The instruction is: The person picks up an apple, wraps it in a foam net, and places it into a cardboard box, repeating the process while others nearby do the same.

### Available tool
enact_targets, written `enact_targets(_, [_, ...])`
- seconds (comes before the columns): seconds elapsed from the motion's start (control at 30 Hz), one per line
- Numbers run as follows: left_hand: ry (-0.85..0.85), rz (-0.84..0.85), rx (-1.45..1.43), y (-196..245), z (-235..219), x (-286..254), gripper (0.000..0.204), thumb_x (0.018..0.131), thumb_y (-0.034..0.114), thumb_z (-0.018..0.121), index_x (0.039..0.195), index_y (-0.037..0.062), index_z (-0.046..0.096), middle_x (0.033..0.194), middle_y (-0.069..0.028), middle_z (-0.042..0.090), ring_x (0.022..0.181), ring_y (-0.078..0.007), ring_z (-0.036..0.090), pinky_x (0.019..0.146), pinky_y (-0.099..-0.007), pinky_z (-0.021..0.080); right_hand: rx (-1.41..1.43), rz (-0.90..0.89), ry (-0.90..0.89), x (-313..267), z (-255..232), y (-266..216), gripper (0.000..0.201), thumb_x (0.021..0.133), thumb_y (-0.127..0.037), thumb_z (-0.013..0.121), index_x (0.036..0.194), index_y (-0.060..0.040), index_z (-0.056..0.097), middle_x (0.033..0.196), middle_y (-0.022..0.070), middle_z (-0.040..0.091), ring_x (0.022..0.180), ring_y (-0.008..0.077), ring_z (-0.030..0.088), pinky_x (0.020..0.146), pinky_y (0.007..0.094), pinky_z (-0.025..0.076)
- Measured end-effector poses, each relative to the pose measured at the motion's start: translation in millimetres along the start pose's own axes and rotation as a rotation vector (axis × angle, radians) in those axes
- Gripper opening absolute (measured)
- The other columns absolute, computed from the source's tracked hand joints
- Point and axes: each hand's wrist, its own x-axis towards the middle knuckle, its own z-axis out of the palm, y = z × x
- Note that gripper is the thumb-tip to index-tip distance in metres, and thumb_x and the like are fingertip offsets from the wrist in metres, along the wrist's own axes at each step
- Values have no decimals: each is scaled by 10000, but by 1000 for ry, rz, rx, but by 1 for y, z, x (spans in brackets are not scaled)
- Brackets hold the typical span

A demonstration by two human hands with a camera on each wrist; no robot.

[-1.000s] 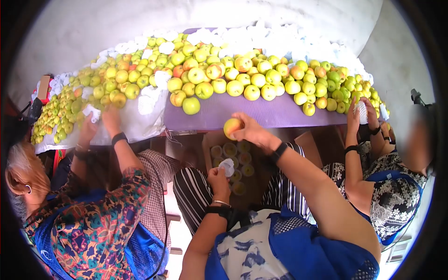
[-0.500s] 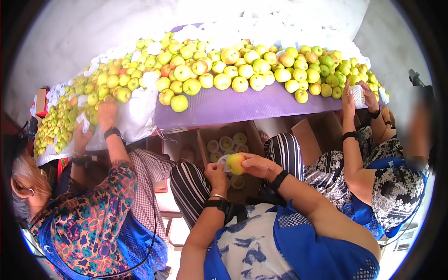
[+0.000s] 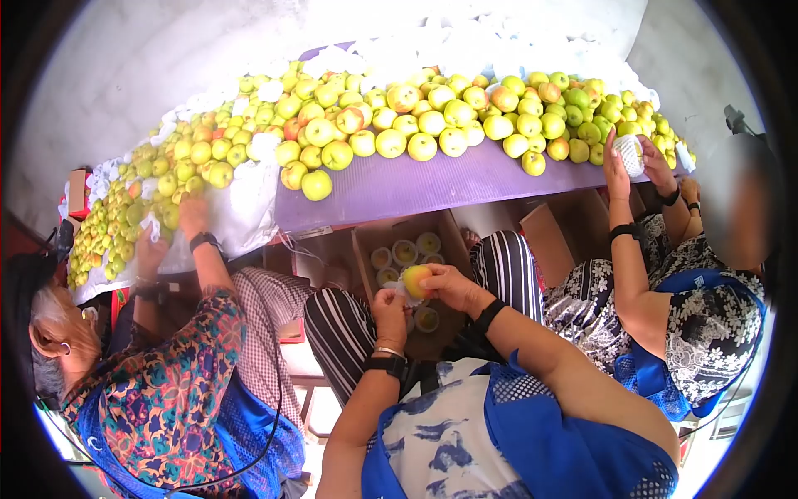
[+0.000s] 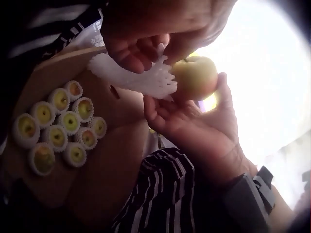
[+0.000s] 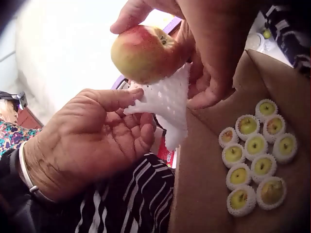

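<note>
Between finger and thumb, my left hand [image 3: 388,314] pinches the edge of a white foam net sleeve [image 5: 170,104]. My right hand [image 3: 453,289] grips a yellow apple with a red blush [image 5: 146,54], its stem end showing in the right wrist view. The apple sits right at the sleeve's mouth, most of it outside the foam. In the left wrist view the sleeve [image 4: 131,77] stretches sideways from the apple [image 4: 197,77], its cut edge frayed. Both hands are over the lap, beside an open cardboard box [image 5: 201,165].
Several foam-sleeved apples [image 5: 255,144] stand in rows in the box. Ahead, a long heap of loose apples [image 3: 320,131] covers a table with a purple mat [image 3: 366,193]. A person [image 3: 158,374] sits at left; another [image 3: 657,308] at right holds a sleeved apple [image 3: 629,155].
My right hand has come down from near the table edge with the apple, bringing it to the foam sleeve in my left hand. Over the last half second both hands stay together there.
</note>
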Motion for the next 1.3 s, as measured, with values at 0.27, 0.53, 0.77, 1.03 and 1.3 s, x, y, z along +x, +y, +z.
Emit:
enact_targets(0.27, [19, -24, -159, 6, 1, -4, 63, 802, 111, 548, 846, 84, 513, 740, 10, 535, 602, -77, 504, 505, -206, 439, -522, -197, 204, 6, 0, 17, 570, 563, -152, 727, 1074, -6, 522, 1006, 105, 547, 905, 208, 544, 802, 320, 440])
enact_targets(0.53, [-7, -46, -281, 11, 0, -8, 64, 784, 89, 559, 827, 82, 512, 727, 26, 507, 605, -66, 485, 538, -195, 426, -1299, -696, 213, 1, 6, 19, 597, 503, -106, 688, 1058, -27, 482, 1083, 201, 455, 1080, 358, 400, 934, 366, 338])
enact_targets(0.77, [-160, 380, 391, -26, -9, 11, 196, 735, 116, 622, 871, 43, 502, 818, -9, 510, 645, -66, 485, 549, -199, 436, -1285, -668, 291, 1, 6, 19, 597, 521, -96, 691, 1072, -38, 469, 1106, 197, 438, 1061, 365, 407, 924, 387, 347])
enact_targets(1.03, [-175, -93, -53, 9, 0, -2, 370, 732, 110, 627, 1049, 17, 461, 925, -91, 551, 809, -157, 561, 635, -258, 481, -1227, -823, 105, -8, 17, 6, 575, 573, -77, 688, 1098, -43, 457, 1104, 165, 437, 1047, 323, 437, 889, 361, 384])
enact_targets(1.3, [-133, -117, -402, 18, 5, -3, 346, 783, 71, 542, 1097, 23, 406, 1044, -111, 519, 909, -222, 563, 690, -350, 519, -625, -442, 312, 4, -4, 22, 414, 656, -92, 682, 1037, -48, 526, 845, 60, 556, 758, 156, 552, 690, 273, 465])
